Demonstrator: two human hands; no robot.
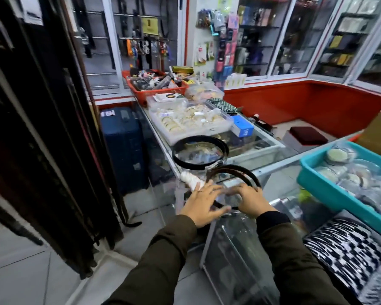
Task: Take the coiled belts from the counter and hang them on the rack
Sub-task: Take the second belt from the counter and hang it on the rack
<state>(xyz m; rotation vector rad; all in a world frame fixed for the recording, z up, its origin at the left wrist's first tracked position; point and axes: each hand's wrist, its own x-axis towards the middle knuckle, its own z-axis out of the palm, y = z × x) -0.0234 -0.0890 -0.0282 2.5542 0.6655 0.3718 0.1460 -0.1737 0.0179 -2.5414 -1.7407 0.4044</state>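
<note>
A small shop with glass display cases along the walls surrounds a glass-topped bench (271,167) crowded with trays of goods. On the left, dark belts hang in a dense row from a rack (42,133) that reaches nearly to the tiled floor. At the near corner of the bench, a brown coiled belt (233,172) stands on edge, and both hands are on it: the left hand (204,204) lies across its left side with fingers spread, a ring on one finger, while the right hand (251,200) curls its fingers over the right rim, gripping the coil. Just behind it, a second black coiled belt (199,151) rests on the glass, untouched. A teal tray (323,190) sits to the right, and a blue suitcase (124,148) stands on the floor beside the bench.
</note>
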